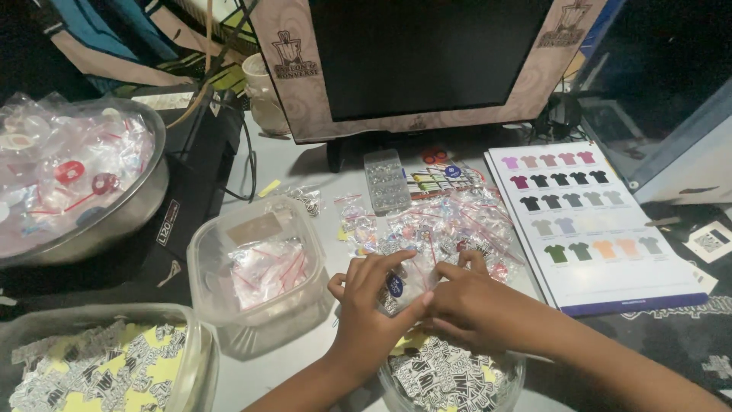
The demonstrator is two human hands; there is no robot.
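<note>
My left hand [369, 309] and my right hand [467, 304] meet at the table's front, above a round clear container of black-and-white stickers [450, 378]. Together they pinch a small clear zip bag [406, 279] with a red seal line and a blue round badge [395, 286] inside it. Just beyond the fingers lies a heap of several similar small bags [450, 225].
A clear tub holding empty zip bags [259, 271] stands left of my hands. A metal bowl of bagged badges [72, 179] is far left, another sticker tub [99, 366] front left. A shirt colour chart [591, 221] lies right. A dark monitor [427, 61] and clear compartment box [386, 181] stand behind.
</note>
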